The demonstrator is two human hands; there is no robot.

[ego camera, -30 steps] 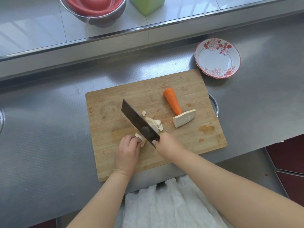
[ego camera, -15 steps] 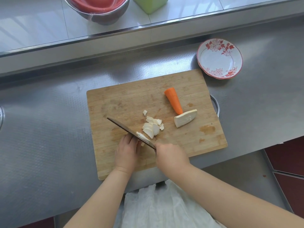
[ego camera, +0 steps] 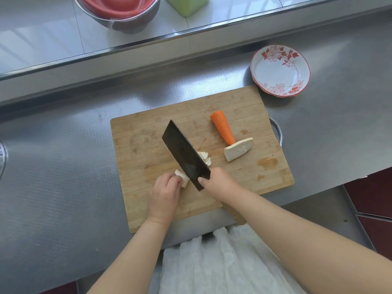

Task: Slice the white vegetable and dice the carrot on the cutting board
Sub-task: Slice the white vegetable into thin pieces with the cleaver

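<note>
A wooden cutting board (ego camera: 148,145) lies on the steel counter. My left hand (ego camera: 164,194) holds down a short white vegetable piece (ego camera: 182,177) near the board's front. My right hand (ego camera: 220,183) grips a dark cleaver (ego camera: 184,154) by its handle, the blade raised and tilted just right of that piece. Cut white slices (ego camera: 204,158) lie partly hidden behind the blade. A carrot piece (ego camera: 223,127) and a larger white vegetable half (ego camera: 238,149) lie touching on the board's right side.
A red-flowered white dish (ego camera: 280,70) sits on the counter behind the board's right corner. A steel bowl with a red inside (ego camera: 118,9) and a green container (ego camera: 187,4) stand on the raised ledge at the back. The counter's front edge runs under my forearms.
The cleaver was down in the white piece half a second ago; it has lifted again, blade face toward me. My left hand stays on the piece.
</note>
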